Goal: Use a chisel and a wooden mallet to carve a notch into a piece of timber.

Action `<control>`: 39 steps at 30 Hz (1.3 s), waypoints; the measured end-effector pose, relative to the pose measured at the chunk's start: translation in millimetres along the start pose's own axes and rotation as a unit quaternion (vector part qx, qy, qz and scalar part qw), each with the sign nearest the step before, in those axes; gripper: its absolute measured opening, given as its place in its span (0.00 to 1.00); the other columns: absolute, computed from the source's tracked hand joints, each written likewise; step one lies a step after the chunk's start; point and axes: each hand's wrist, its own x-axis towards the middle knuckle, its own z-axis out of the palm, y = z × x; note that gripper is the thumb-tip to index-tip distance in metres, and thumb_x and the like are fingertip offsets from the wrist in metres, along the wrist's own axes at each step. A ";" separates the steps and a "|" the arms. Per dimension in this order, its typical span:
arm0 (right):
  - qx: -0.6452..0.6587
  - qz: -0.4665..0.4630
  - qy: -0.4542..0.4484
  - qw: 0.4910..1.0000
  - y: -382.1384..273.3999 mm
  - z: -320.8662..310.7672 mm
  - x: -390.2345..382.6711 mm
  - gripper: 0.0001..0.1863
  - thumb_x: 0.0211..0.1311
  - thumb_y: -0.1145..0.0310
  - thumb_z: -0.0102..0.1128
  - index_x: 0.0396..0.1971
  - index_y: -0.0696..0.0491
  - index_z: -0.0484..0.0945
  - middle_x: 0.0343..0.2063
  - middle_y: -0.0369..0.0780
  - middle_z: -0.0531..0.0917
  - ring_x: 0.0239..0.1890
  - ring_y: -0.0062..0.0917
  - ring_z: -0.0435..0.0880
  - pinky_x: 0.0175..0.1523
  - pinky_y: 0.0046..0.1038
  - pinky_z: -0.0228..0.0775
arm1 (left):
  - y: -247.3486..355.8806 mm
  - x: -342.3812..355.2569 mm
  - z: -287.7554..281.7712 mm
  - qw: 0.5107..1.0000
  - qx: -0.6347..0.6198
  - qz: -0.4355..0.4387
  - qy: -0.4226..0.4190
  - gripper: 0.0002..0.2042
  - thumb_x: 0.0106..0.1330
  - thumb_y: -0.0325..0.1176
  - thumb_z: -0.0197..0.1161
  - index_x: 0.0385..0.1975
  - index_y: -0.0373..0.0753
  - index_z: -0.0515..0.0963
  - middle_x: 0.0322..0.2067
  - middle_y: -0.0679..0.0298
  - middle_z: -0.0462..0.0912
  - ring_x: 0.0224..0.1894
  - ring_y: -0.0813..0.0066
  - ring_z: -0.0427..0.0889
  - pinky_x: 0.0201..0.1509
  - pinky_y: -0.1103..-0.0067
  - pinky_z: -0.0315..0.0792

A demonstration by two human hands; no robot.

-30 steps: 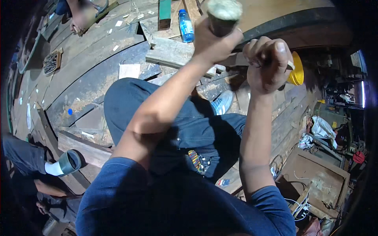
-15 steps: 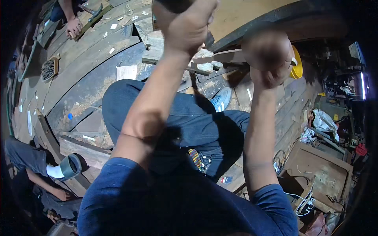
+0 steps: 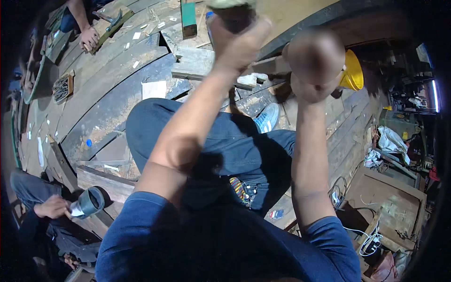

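Note:
Raised in front of me, my left hand (image 3: 239,44) is closed around a dark, thick object with a pale top (image 3: 232,5); its kind is not clear. My right hand (image 3: 312,91) is up beside it, bent at the wrist. A round brown blurred patch covers most of its fingers, so what it grips cannot be made out. Behind both hands, a wooden bar (image 3: 271,66) spans the gap between them. A pale block of wood (image 3: 195,61) lies beyond my left forearm. My crossed legs in dark trousers (image 3: 159,117) are beneath my arms.
A yellow bucket (image 3: 353,70) stands right of my right hand. At far left, a co-worker's hand (image 3: 89,38) rests near a hammer (image 3: 109,19); a box of nails (image 3: 62,88) sits nearer. Another person's slipper (image 3: 89,203) is at lower left. White cables (image 3: 371,242) lie lower right.
My left hand has shifted right and down, bringing its object's pale top into view. My right hand has dropped slightly left. The lower-left person's hand has moved up to their sock.

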 end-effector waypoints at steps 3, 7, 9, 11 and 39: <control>-0.029 0.001 0.041 0.999 3.5 -0.9 1.4 0.19 0.65 0.62 0.43 0.15 0.55 0.61 0.10 0.34 0.59 0.12 0.18 0.54 0.21 0.24 0.50 | -2.4 -2.8 -0.3 0.998 -0.041 -0.042 -0.015 0.07 0.51 0.23 0.65 0.26 0.38 0.73 0.21 0.72 0.73 0.25 0.84 0.73 0.28 0.84 0.67; -0.013 -0.005 0.014 1.000 2.0 -8.9 2.1 0.19 0.66 0.62 0.42 0.16 0.55 0.62 0.10 0.34 0.59 0.13 0.17 0.55 0.22 0.23 0.51 | -9.0 8.7 -18.7 0.988 -0.126 -0.007 -0.090 0.04 0.61 0.28 0.57 0.25 0.37 0.73 0.19 0.69 0.72 0.23 0.82 0.69 0.26 0.84 0.60; -0.029 -0.003 0.013 1.000 -3.1 -9.4 1.2 0.18 0.66 0.62 0.42 0.16 0.55 0.62 0.10 0.34 0.60 0.14 0.17 0.55 0.22 0.23 0.51 | 17.7 19.9 -19.8 0.974 -0.174 0.034 -0.138 0.06 0.63 0.21 0.51 0.26 0.37 0.74 0.20 0.67 0.73 0.27 0.80 0.70 0.29 0.84 0.63; -0.092 -0.017 0.037 0.995 2.8 -4.7 2.9 0.18 0.66 0.62 0.43 0.17 0.55 0.62 0.11 0.35 0.60 0.14 0.18 0.55 0.22 0.23 0.51 | 12.4 2.8 -1.2 0.995 0.056 0.075 -0.042 0.03 0.53 0.26 0.62 0.24 0.36 0.74 0.20 0.70 0.75 0.24 0.82 0.72 0.30 0.82 0.68; -0.029 0.004 0.030 0.999 4.0 -16.0 10.4 0.19 0.66 0.61 0.43 0.17 0.55 0.62 0.11 0.34 0.59 0.14 0.19 0.54 0.22 0.24 0.52 | -0.7 3.1 0.9 1.000 0.018 0.022 0.002 0.05 0.49 0.25 0.64 0.18 0.36 0.73 0.17 0.73 0.74 0.20 0.85 0.72 0.25 0.84 0.65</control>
